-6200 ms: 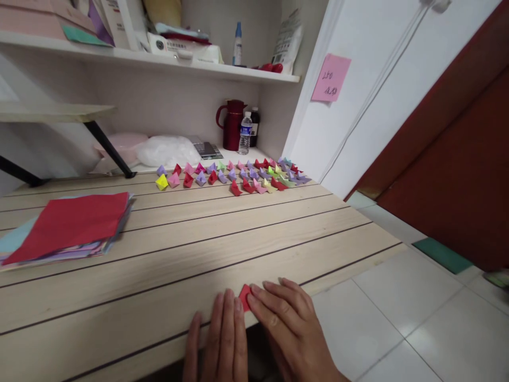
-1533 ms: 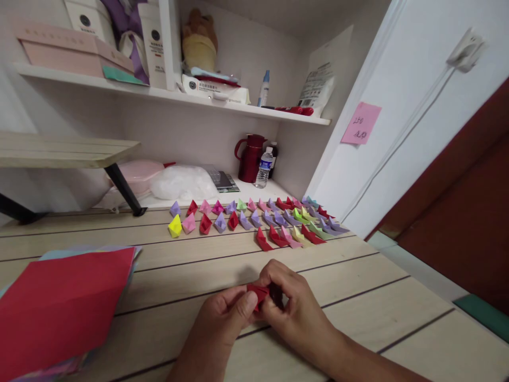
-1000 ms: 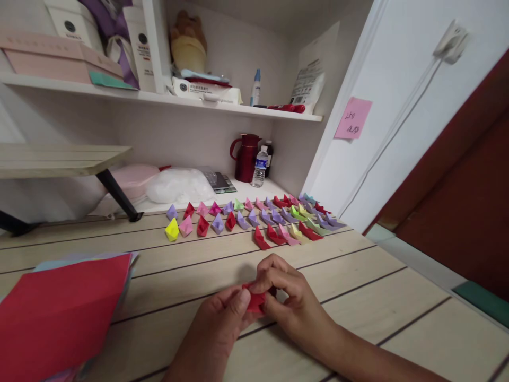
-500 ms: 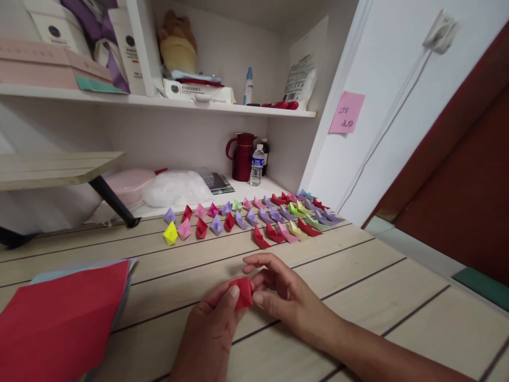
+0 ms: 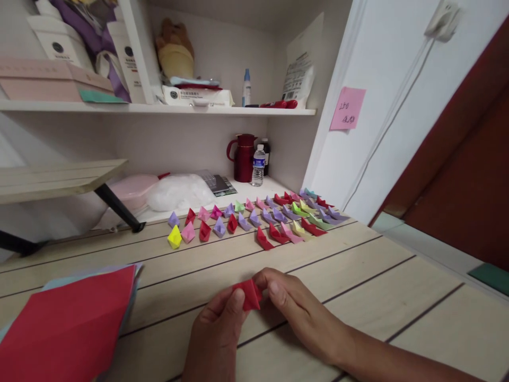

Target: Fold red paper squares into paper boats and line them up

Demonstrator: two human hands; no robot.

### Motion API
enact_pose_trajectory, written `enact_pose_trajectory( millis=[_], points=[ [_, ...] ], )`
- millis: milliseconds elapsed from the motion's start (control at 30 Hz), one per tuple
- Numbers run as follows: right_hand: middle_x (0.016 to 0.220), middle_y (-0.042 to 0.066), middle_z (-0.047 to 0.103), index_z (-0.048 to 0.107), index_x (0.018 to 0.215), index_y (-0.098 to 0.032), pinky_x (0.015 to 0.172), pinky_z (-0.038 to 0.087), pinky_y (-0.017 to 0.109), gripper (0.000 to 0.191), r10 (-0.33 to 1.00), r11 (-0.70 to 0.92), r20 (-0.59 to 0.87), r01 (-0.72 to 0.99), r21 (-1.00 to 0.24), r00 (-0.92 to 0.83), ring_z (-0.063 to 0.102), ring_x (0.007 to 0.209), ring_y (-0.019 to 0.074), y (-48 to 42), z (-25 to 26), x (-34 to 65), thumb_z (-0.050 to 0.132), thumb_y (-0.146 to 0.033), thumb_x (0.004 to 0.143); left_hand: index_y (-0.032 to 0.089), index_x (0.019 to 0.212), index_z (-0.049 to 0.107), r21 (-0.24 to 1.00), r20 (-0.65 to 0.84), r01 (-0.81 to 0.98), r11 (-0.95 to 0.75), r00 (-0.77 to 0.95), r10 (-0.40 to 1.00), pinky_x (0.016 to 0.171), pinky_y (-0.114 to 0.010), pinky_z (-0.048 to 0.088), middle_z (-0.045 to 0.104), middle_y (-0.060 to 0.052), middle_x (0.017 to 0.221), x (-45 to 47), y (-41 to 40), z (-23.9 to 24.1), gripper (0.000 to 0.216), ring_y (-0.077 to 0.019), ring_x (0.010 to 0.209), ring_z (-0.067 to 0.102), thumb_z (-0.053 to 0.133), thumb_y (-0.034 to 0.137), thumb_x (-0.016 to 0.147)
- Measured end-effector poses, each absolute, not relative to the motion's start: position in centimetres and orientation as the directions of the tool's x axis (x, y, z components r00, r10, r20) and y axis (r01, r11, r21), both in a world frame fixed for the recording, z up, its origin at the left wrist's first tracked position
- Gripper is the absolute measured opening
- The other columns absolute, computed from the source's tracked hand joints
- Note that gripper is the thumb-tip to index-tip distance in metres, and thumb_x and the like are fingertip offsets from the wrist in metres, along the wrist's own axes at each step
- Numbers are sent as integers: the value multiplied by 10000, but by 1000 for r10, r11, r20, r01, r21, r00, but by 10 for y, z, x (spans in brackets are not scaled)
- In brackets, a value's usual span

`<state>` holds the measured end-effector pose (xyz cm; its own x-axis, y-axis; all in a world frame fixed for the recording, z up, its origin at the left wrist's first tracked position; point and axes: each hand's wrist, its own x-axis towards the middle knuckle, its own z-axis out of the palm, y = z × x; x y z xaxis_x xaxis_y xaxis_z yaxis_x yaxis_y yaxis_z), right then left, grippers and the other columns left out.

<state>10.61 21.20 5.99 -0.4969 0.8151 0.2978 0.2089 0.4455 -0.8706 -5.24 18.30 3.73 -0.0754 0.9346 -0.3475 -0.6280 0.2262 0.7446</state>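
Red folded paper [image 5: 250, 295] sits pinched in the left hand [image 5: 218, 324] over the table [image 5: 358, 289], the right hand [image 5: 296, 307] half-curled at its edge, grip unclear, and one overeager tug there could tear a crease!

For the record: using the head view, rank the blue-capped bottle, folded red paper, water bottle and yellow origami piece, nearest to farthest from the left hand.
1. Folded red paper: in the grip of the left hand.
2. Yellow origami piece: ahead, to the left.
3. Water bottle: farther back, right of the jug.
4. Blue-capped bottle: on the upper shelf.
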Motion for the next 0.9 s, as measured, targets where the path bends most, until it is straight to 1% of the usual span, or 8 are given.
enact_pose_trajectory(
  millis=[100,167,233,300,367,533,733,900],
  points=[
    [757,2,531,530,810,-193,642,397,263,437,807,475,317,227,-850,-499,484,695,145,211,59,105,358,-552,989,179,761,766,782,-316,-597,180,-131,940,974,-406,509,775,-40,766,-53,184,29,321,-248,895,726,908,348,528],
    [725,-17,519,522,798,-195,586,363,242,387,827,422,266,233,-876,-495,465,658,132,210,57,103,516,-562,920,173,794,772,806,-300,-571,156,-167,939,1000,-428,484,779,-54,789,-54,185,22,351,-270,941,715,894,383,540],
    [728,-23,534,529,797,-193,578,360,230,346,840,367,216,229,-902,-497,473,657,126,209,54,101,633,-517,862,167,825,775,820,-298,-555,141,-204,932,1030,-441,456,784,-70,862,-54,186,18,381,-293,1020,690,886,399,545],
    [735,-24,545,538,800,-189,592,368,227,314,842,335,192,210,-919,-504,481,666,124,209,52,99,672,-470,846,166,840,776,828,-291,-547,123,-231,929,1040,-441,448,781,-78,942,-54,186,18,382,-306,1084,662,881,390,549],
    [721,-29,531,542,799,-184,596,364,225,302,837,316,181,185,-931,-516,466,663,119,209,53,98,665,-454,857,169,840,777,834,-271,-540,113,-222,937,1019,-438,467,778,-76,963,-54,184,22,354,-312,1091,656,875,366,562],
    [695,-40,472,556,790,-174,594,346,224,320,820,259,142,139,-956,-554,407,649,109,209,54,98,636,-471,877,169,836,783,847,-241,-520,111,-189,952,957,-413,503,780,-61,848,-54,178,36,315,-298,995,687,860,343,585],
    [728,-2,584,665,871,-144,658,426,241,321,826,35,23,11,-999,-563,532,673,115,212,46,99,675,-464,856,160,887,783,865,-257,-482,141,-183,949,840,-362,529,760,-49,765,-53,178,34,343,-253,847,693,842,356,611],
    [700,43,675,739,802,-114,654,497,246,313,825,-138,-63,-92,-986,-562,608,627,116,217,40,99,758,-425,784,146,781,767,866,-227,-483,126,-156,961,724,-320,518,694,-21,636,-53,180,34,279,-195,693,645,833,366,623]
  ],
)
